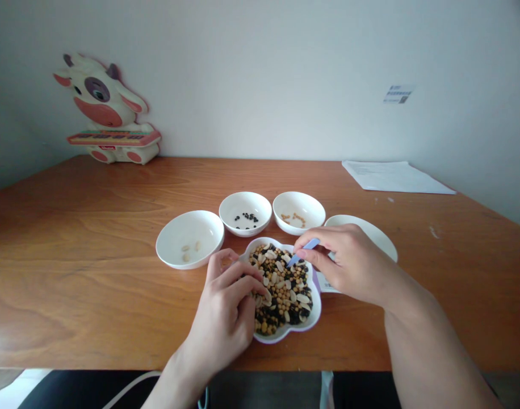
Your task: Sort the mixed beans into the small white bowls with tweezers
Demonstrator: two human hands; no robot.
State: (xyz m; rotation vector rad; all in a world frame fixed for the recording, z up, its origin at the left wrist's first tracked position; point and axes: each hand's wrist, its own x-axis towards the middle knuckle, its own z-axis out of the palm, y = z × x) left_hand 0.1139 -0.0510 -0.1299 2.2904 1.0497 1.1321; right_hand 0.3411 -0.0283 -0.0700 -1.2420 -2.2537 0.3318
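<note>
A white flower-shaped dish [272, 339] with a lilac outer side holds a mix of black beans, yellow beans and pale peanut halves [303, 298]. My left hand [230, 301] lies over its left edge, fingers bent and apart, the tips touching the mix. Pale pieces sit by the index fingertip; the thumb tip is partly hidden. Over the dish's upper right, my right hand [349, 258] pinches slim light-blue tweezers [310, 244], their tip down among the beans.
Behind the dish stand a white bowl [192, 221] with a few peanut halves, a bowl [245, 199] with black beans and a bowl [299, 200] with yellow beans. My right hand partly covers another white dish [377, 238]. A cow toy [109, 113] and papers [391, 175] lie farther back.
</note>
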